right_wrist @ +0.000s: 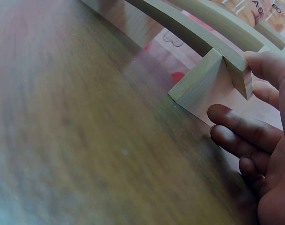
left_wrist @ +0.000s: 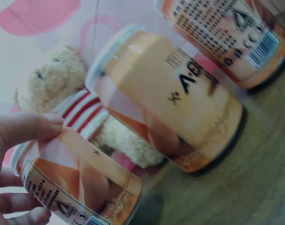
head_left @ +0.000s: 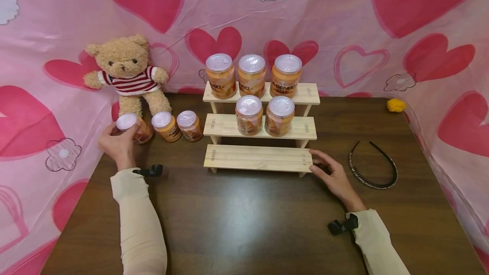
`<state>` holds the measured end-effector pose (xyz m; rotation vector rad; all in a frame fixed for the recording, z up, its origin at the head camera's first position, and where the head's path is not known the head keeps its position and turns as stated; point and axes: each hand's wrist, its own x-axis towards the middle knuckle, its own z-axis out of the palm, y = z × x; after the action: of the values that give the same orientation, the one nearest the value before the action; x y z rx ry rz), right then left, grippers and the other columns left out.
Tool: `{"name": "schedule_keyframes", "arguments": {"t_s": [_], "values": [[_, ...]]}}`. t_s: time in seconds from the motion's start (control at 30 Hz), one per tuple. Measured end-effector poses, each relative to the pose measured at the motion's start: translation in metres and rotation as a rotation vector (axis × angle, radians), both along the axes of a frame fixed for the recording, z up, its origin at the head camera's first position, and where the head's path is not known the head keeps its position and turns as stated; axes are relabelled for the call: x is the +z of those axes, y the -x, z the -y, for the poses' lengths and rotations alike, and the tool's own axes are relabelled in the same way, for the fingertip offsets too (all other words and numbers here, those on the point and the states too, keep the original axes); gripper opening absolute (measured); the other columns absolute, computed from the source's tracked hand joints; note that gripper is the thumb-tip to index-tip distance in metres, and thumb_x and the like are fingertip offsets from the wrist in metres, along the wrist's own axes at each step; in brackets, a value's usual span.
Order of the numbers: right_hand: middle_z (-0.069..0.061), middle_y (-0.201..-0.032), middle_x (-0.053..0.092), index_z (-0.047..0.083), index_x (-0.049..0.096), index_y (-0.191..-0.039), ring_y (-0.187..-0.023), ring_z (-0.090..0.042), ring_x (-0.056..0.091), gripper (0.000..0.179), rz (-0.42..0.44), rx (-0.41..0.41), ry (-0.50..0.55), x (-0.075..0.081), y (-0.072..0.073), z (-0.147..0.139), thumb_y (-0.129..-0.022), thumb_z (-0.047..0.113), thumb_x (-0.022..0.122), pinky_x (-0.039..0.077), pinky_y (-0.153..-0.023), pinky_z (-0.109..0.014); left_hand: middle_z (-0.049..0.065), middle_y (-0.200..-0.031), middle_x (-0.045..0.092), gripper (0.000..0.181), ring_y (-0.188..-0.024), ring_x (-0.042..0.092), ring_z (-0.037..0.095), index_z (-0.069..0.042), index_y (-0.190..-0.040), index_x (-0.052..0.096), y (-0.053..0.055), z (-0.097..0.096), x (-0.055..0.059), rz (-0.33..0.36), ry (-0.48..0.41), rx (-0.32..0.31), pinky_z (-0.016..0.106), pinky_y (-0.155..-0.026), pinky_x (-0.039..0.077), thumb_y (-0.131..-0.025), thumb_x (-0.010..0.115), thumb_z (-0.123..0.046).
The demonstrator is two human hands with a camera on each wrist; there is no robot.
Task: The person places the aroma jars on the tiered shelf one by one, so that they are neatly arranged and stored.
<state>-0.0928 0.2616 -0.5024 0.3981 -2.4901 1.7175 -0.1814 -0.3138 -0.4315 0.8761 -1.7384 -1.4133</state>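
Note:
My left hand [head_left: 119,142] grips a jar [left_wrist: 79,176] with an orange-brown printed label and a silvery lid, at the left of the table. Two similar jars, a middle one [head_left: 167,127] and a right one [head_left: 189,126], stand beside it. At the centre is a three-step wooden stand [head_left: 257,158]. Three jars [head_left: 252,77] sit on its top step and two [head_left: 280,118] on its middle step; the lowest step is bare. The thumb and a finger of my right hand [head_left: 331,173] pinch the right end of that lowest step, other fingers below it in the right wrist view.
A teddy bear [head_left: 126,71] in a striped sweater sits behind the left jars. A black headband [head_left: 393,169] lies on the brown table [head_left: 244,224] at the right. Farther back is a small yellow object [head_left: 396,105]. Pink heart-patterned cloth [head_left: 344,7] hangs behind.

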Motion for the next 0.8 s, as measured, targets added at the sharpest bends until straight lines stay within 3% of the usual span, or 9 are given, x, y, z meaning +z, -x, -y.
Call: {"name": "schedule_keyframes", "arguments": {"t_s": [0.17,0.37,0.5,0.8], "values": [[0.026,-0.109,0.066,0.001,0.056,-0.138,-0.102,0.01,0.062,0.045,-0.002,0.002,-0.002,0.0,0.0,0.0,-0.094,-0.001,0.064,0.044,-0.085,-0.009,-0.017,-0.069,0.063,0.038,-0.066,0.057,-0.001,-0.013,-0.087,0.079,-0.003,0.001,0.01,-0.079,-0.049,0.002,0.014,-0.067,0.045,-0.053,0.096,-0.009],[0.027,-0.109,0.066,0.001,0.056,-0.138,-0.101,0.01,0.062,0.045,-0.004,0.004,-0.003,0.0,0.0,0.0,-0.093,-0.001,0.064,0.044,-0.085,-0.009,-0.018,-0.07,0.063,0.045,-0.068,0.057,0.0,-0.012,-0.094,0.081,-0.011,-0.001,0.026,-0.074,-0.028,0.02,0.013,-0.069,0.045,-0.052,0.098,-0.015],[0.028,-0.108,0.066,0.001,0.056,-0.138,-0.101,0.01,0.061,0.046,-0.004,0.004,-0.004,0.0,-0.001,0.0,-0.093,-0.002,0.064,0.043,-0.085,-0.009,-0.02,-0.068,0.063,0.04,-0.066,0.055,-0.001,-0.015,-0.089,0.081,-0.016,-0.004,0.036,-0.072,0.005,0.021,0.014,-0.067,0.044,-0.053,0.097,-0.017],[0.029,-0.112,0.064,0.001,0.056,-0.138,-0.101,0.011,0.062,0.045,-0.005,0.005,-0.005,0.0,0.0,0.0,-0.094,-0.002,0.064,0.044,-0.084,-0.009,-0.017,-0.068,0.064,0.044,-0.062,0.053,0.002,-0.013,-0.092,0.081,-0.024,-0.011,0.056,-0.145,0.003,0.011,0.017,-0.062,0.042,-0.051,0.098,-0.013]]}}
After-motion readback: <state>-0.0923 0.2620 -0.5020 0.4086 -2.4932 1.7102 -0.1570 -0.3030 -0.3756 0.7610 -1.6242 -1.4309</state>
